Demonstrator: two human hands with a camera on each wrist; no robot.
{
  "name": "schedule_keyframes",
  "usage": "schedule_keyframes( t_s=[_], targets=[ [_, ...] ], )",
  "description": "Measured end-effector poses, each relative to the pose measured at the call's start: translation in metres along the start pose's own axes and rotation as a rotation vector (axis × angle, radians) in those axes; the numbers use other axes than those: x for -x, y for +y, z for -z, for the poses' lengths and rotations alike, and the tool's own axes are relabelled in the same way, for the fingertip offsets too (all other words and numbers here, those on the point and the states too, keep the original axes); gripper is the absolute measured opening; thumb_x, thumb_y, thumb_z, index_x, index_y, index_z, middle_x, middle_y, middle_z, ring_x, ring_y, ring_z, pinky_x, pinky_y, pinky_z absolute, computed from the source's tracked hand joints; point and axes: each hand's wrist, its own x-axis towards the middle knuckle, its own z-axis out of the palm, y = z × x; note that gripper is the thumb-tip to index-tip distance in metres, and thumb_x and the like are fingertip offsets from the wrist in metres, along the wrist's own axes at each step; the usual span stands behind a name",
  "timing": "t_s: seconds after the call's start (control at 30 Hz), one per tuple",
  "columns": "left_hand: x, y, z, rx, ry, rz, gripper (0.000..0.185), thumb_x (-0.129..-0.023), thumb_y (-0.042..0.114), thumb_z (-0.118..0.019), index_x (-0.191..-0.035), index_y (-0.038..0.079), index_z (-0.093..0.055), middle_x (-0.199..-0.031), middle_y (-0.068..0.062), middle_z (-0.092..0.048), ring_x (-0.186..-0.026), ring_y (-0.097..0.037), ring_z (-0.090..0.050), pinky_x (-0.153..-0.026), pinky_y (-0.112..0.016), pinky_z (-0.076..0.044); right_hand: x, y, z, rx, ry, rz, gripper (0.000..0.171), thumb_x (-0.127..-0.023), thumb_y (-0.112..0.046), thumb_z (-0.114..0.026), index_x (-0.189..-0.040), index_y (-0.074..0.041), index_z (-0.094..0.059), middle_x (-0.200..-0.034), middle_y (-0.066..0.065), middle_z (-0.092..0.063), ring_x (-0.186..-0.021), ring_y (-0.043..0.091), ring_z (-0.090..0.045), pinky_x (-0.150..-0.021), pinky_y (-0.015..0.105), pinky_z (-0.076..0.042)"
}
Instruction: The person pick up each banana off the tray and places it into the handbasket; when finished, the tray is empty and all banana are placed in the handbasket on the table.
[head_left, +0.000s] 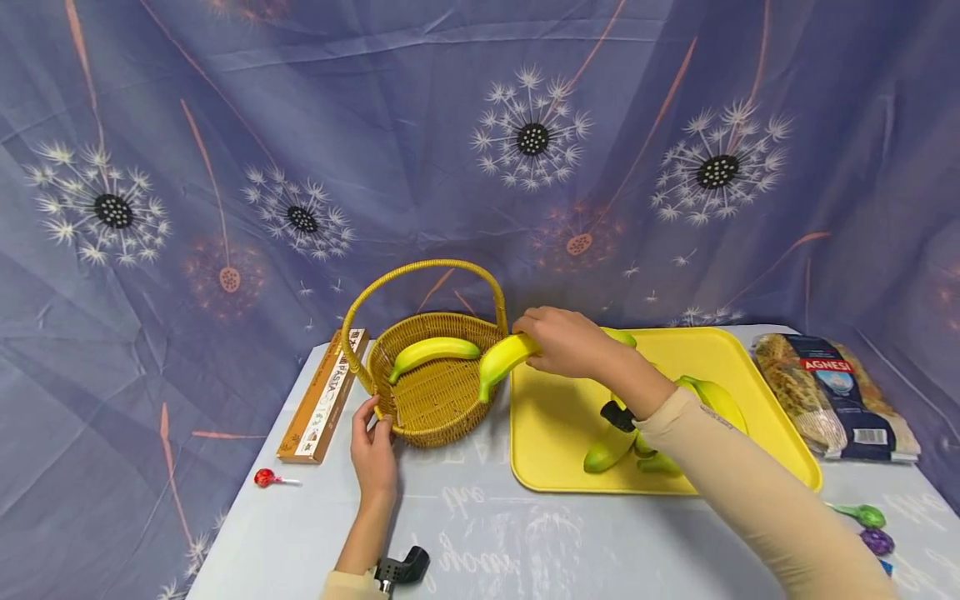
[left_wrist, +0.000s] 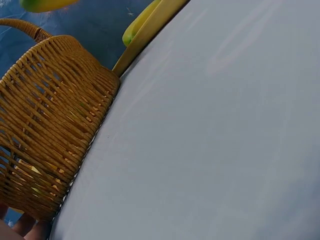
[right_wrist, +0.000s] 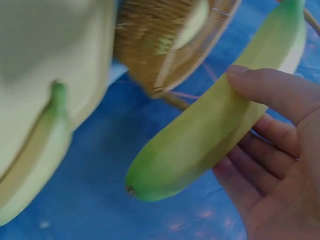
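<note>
The right hand (head_left: 566, 342) has its fingers (right_wrist: 265, 95) curled round a banana (head_left: 504, 358), holding it over the near rim of the wicker basket (head_left: 435, 392), beside the yellow tray (head_left: 555, 417). The left hand (head_left: 373, 450) rests against the basket's front wall, fingers loosely bent, and another banana (head_left: 433, 352) lies inside

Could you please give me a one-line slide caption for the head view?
Right hand holds a banana over the wicker basket's rim; left hand touches it.

A staged tabletop set rather than a lived-in room; a dandelion-print backdrop cloth (head_left: 480, 150) hangs from nine to three o'clock. The cloth-covered table (head_left: 480, 533) bears props: a yellow tray (head_left: 555, 417), a wicker basket (head_left: 435, 400).
</note>
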Motion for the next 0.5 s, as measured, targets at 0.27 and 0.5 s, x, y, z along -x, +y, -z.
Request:
schedule_keyframes(
  t_s=[0.27,0.5],
  targets=[
    [0.002,-0.001,-0.002,-0.011,0.008,-0.005,0.037,-0.096,0.009,-0.048,-0.132,0.016,-0.054,-0.134,-0.001,-0.047,-0.114,-0.032,-0.055,-0.079,-0.020,-0.050,-0.032,-0.028,0.003,0.009,-0.030,0.040,0.043,-0.080,-0.020,-0.080,-0.118,-0.009,-0.062,-0.108,0.005,-0.058,-0.095,0.021,-0.056,-0.082,0.035,-0.049],
    [0.000,-0.002,0.000,-0.035,-0.004,-0.003,0.038,-0.097,0.010,-0.047,-0.135,0.015,-0.051,-0.137,-0.004,-0.044,-0.115,-0.032,-0.053,-0.082,-0.024,-0.050,-0.068,-0.049,-0.006,0.143,-0.037,0.008,0.048,-0.079,-0.034,-0.080,-0.120,-0.017,-0.063,-0.111,0.002,-0.058,-0.100,0.019,-0.057,-0.078,0.035,-0.052]
  ],
)
